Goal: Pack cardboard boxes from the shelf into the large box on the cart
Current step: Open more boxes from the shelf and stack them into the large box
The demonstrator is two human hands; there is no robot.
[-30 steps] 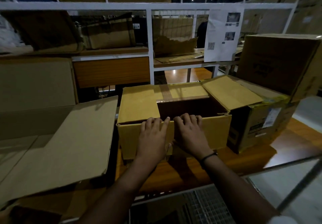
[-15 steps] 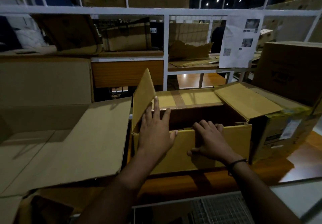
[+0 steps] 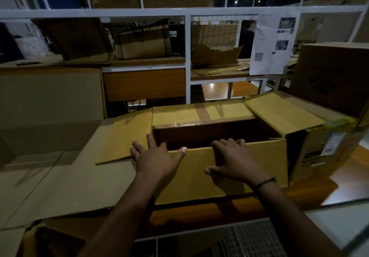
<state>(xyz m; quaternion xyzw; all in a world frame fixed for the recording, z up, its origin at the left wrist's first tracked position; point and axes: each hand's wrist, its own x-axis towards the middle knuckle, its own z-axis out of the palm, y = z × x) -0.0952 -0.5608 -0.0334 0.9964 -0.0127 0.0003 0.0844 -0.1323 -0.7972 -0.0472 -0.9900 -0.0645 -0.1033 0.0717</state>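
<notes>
An open cardboard box stands on the wooden shelf right in front of me. Its left flap lies folded flat outward, its right flap rests on the neighbouring box, and its taped rear flap is folded back. The inside looks dark. My left hand is spread with straight fingers over the box's front left corner and the base of the left flap. My right hand hooks its fingers over the front wall's top edge, thumb on the outer face.
A large open box with a wide flap fills the left. A labelled box stands touching the open box on the right, a bigger box behind it. White shelf frame runs behind. Wire mesh lies below.
The left flap went from closed over the box, to upright, to flat outward on the left, with my left hand following it. My right hand stays on the front wall.
</notes>
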